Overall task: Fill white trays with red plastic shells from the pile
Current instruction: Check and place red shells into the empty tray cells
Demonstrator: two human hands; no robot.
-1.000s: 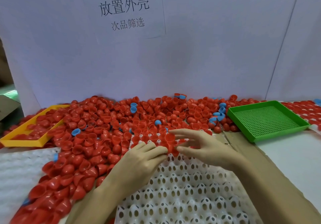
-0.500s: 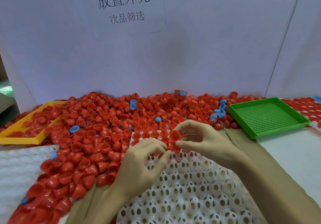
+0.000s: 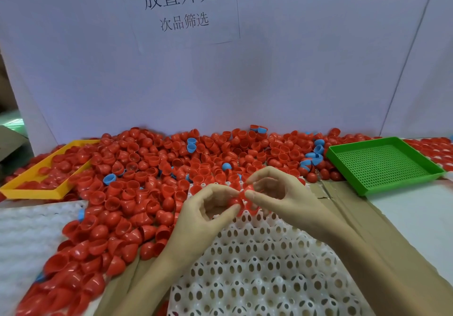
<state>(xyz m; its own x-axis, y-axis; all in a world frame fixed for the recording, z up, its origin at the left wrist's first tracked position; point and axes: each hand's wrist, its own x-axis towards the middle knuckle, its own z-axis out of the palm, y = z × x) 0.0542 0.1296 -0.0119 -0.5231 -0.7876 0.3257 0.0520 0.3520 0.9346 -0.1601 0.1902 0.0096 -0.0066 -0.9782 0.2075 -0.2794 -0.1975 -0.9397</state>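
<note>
**Both hands meet on red shells at the far edge of the white tray**

Head camera, looking down over the bench. The left hand (image 3: 208, 214) is curled, thumb and forefinger closing together on a red shell (image 3: 234, 201) right at their tips. The right hand (image 3: 277, 193) comes in from the other side, fingers arched over and thumb stretched toward the left, pinching another red shell (image 3: 248, 188) that sits just beside the first. The fingertips of the two hands are almost touching; whether the two shells are stuck together I cannot tell, the spot is a little blurred.

Under the hands lies the white tray (image 3: 264, 266), a plastic grid of round pockets with dark holes, running from the hands toward the camera. Its near pockets show no shells; a few red ones sit along its far edge, right by the fingers.

Behind and to the left spreads the pile (image 3: 147, 181), a broad heap of red shells, some mouth up, some dome up, with a few blue shells (image 3: 109, 179) scattered through it. The pile reaches the white back wall (image 3: 294, 83), where a paper sign (image 3: 179, 4) with printed characters hangs.

Far left, a yellow tray (image 3: 36, 192) holds more red shells. Far right, a green tray (image 3: 382, 163) with a perforated floor rests on cardboard (image 3: 343, 208). At lower left, a sheet of white foam (image 3: 27, 237) lies beside the pile.
</note>
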